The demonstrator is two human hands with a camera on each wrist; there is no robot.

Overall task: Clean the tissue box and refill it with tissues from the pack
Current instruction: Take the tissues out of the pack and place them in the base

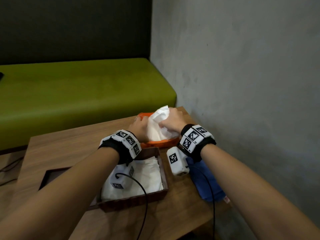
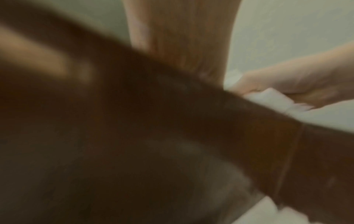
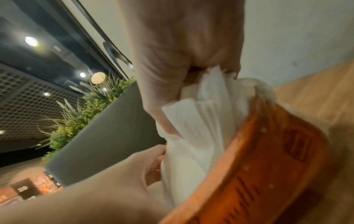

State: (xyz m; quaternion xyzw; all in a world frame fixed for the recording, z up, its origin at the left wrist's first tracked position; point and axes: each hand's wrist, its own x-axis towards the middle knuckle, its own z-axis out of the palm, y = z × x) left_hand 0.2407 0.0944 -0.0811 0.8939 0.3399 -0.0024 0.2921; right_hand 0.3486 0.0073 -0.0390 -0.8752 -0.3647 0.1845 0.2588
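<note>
An orange tissue pack lies at the table's far end, with a thick wad of white tissues standing up out of it. My right hand grips the wad's top right; in the right wrist view the fingers pinch the folded tissues above the pack. My left hand holds the pack's left side, fingers curled at its edge. The dark wooden tissue box sits open nearer me, with white tissues inside. The left wrist view is blurred and mostly dark.
A blue cloth lies on the wooden table, right of the box. A dark frame with an opening, seemingly the box's lid, lies at the left. A green bench stands behind the table and a grey wall to the right.
</note>
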